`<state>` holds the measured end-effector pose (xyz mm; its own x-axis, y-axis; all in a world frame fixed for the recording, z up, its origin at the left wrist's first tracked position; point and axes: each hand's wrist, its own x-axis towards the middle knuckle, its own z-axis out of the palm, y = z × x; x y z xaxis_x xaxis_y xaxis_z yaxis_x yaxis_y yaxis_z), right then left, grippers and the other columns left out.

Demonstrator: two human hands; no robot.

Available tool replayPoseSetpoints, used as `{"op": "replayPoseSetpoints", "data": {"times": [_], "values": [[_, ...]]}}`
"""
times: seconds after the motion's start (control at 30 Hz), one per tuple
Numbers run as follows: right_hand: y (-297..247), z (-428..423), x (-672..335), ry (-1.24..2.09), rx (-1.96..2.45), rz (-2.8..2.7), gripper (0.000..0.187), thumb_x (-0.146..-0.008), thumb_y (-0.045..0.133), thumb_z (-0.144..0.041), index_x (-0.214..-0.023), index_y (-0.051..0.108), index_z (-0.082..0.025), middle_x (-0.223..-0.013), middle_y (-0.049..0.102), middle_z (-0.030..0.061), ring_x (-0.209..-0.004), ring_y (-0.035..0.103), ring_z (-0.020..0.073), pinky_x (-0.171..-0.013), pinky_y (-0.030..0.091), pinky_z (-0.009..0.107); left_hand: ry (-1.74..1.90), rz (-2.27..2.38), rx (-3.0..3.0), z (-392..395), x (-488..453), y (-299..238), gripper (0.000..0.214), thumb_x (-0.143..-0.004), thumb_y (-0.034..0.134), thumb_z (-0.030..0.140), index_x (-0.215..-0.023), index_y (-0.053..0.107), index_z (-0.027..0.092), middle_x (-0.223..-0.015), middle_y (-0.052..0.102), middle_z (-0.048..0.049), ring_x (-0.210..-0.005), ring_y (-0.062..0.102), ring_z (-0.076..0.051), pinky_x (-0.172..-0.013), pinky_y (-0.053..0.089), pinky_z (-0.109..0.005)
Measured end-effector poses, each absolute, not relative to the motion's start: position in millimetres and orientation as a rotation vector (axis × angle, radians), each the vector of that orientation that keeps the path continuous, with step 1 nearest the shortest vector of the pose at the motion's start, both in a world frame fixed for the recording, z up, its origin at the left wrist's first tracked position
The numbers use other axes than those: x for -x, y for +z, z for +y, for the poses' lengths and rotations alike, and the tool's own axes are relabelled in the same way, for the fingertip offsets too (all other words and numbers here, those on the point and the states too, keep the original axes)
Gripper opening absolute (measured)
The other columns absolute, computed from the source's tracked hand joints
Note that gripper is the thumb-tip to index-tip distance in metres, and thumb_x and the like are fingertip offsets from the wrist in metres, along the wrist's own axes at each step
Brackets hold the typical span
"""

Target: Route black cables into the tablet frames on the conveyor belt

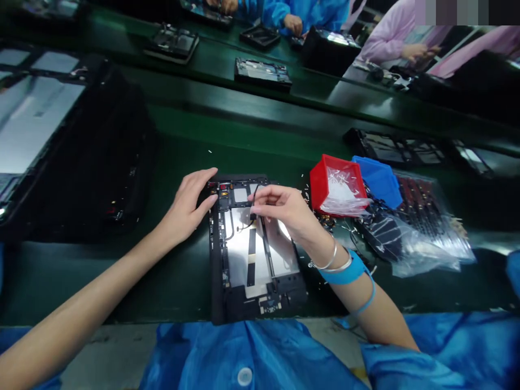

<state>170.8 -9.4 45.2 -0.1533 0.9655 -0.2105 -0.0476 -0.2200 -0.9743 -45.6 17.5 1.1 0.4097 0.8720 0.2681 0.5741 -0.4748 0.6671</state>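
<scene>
An opened tablet (239, 260) lies on the green bench in front of me, its silver plate, circuit board and black strips showing. My left hand (188, 203) is at its upper left edge, with thumb and fingers spread apart on the rim. Over the upper middle of the tablet, my right hand (280, 208) has thumb and fingertips pinched on a thin black cable (255, 194). The cable's lower end is near a black strip on the silver plate. A blue band (345, 271) and bracelets circle my right wrist.
Right of the tablet stand a red bin (319, 184) of small white pieces and a blue bin (379, 181). Clear bags of parts (430, 238) lie beyond. Tall stacked tablets (81, 179) stand at left. Across the bench, co-workers' hands (293, 24) work near more tablets (263, 73).
</scene>
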Motion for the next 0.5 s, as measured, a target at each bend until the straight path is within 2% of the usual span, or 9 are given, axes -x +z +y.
{"op": "replayPoseSetpoints", "data": {"times": [0.07,0.2,0.37,0.5], "values": [[43.9,1.6,-158.4,1.519,1.259,-1.159,0.024,-0.053,0.083,-0.023,-0.071,0.068,-0.018,-0.067,0.065,-0.0028,-0.059,0.058,0.0077,-0.055,0.049,0.022,0.916,1.232,-2.299,1.5,58.8,1.9,0.040,-0.095,0.042,0.031,-0.131,0.048,0.016,-0.139,0.049,-0.0129,-0.131,0.042,-0.025,-0.111,0.033,-0.048],[35.1,4.3,-143.4,1.549,1.358,-1.208,0.024,-0.056,0.080,-0.021,-0.077,0.069,-0.017,-0.063,0.063,-0.0038,-0.055,0.055,0.0070,-0.047,0.041,0.020,0.909,1.014,-2.548,-30.0,81.6,-11.3,0.033,-0.090,0.048,0.019,-0.122,0.056,0.019,-0.128,0.060,-0.0133,-0.117,0.057,-0.026,-0.096,0.049,-0.041],[27.0,-13.9,-143.0,1.435,1.451,-1.307,0.016,-0.063,0.075,-0.018,-0.077,0.069,-0.018,-0.068,0.066,-0.0018,-0.063,0.059,0.0086,-0.058,0.047,0.023,0.849,0.869,-2.582,-52.8,91.9,-28.8,0.043,-0.087,0.053,0.021,-0.130,0.054,0.022,-0.127,0.062,-0.0130,-0.114,0.061,-0.028,-0.094,0.053,-0.040],[27.1,-26.6,-143.9,1.422,1.497,-1.314,0.013,-0.065,0.075,-0.022,-0.074,0.067,-0.018,-0.072,0.067,-0.0005,-0.065,0.060,0.0097,-0.055,0.047,0.023,0.800,0.856,-2.566,-57.6,92.6,-30.1,0.046,-0.086,0.055,0.025,-0.132,0.053,0.027,-0.129,0.061,-0.0114,-0.115,0.060,-0.030,-0.093,0.053,-0.043]]}}
